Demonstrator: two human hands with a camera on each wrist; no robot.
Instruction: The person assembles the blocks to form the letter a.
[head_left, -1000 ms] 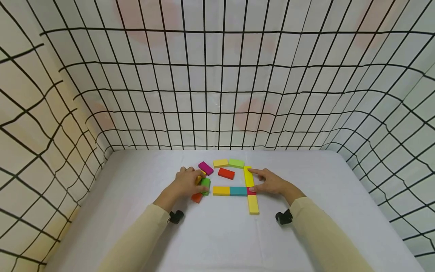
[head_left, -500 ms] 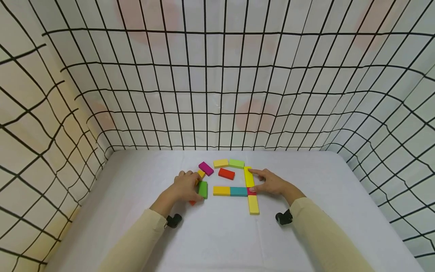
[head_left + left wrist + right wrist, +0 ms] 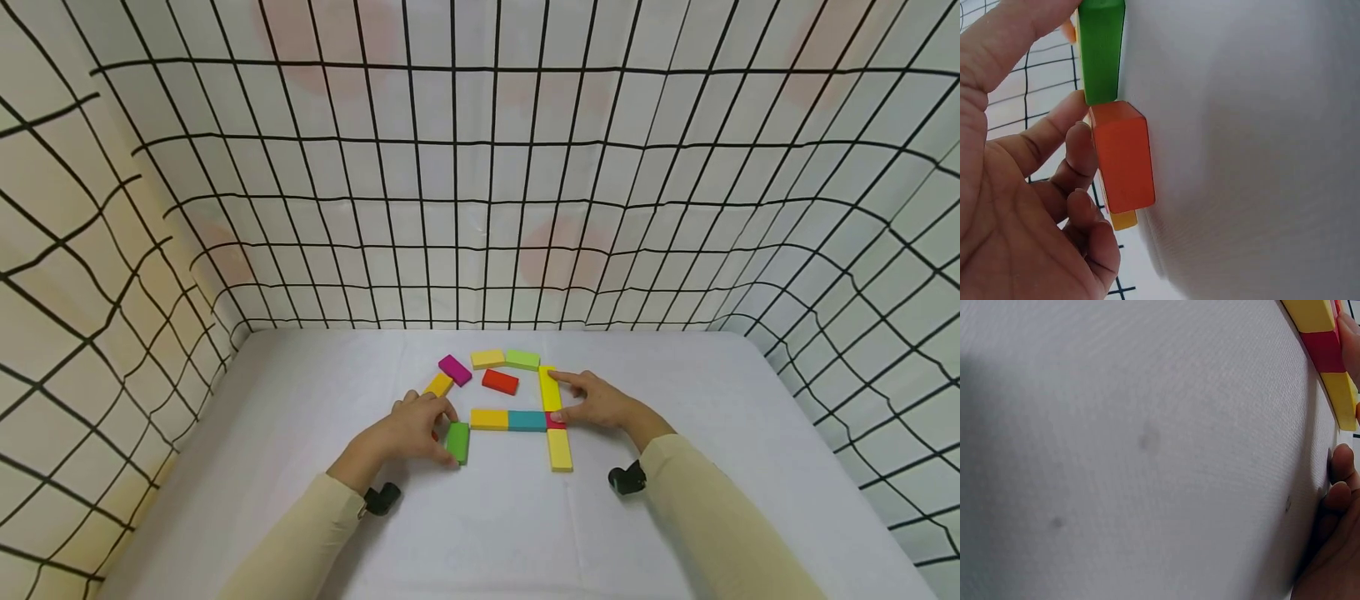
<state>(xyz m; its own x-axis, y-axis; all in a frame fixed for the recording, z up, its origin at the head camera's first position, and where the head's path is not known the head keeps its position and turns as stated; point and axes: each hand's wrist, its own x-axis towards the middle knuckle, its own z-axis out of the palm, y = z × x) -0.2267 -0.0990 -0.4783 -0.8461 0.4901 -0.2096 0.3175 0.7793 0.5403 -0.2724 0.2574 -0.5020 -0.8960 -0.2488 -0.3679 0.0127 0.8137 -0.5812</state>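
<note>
Green block (image 3: 457,444) nearer, in left hand (image 3: 408,431)

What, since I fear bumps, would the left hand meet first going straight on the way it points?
Beyond the green rectangular block that the left hand pinches, probably the nearest end of the golden-yellow rectangular block adjoining the teal rectangular block; any gap is unclear.

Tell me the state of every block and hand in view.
Left hand: pinching
Green block: held by its ends
Orange block: mostly hidden in head view
Loose amber block: flat, partly hidden
Magenta block: flat, askew
Red block: flat, apart
Pale yellow block: flat
Lime block: flat
Right hand: touching two blocks
Upper yellow block: flat, touched
Crimson block: flat, touched
Teal block: flat, mid-row
Row's amber block: flat, unheld
Lower yellow block: flat, unheld
</note>
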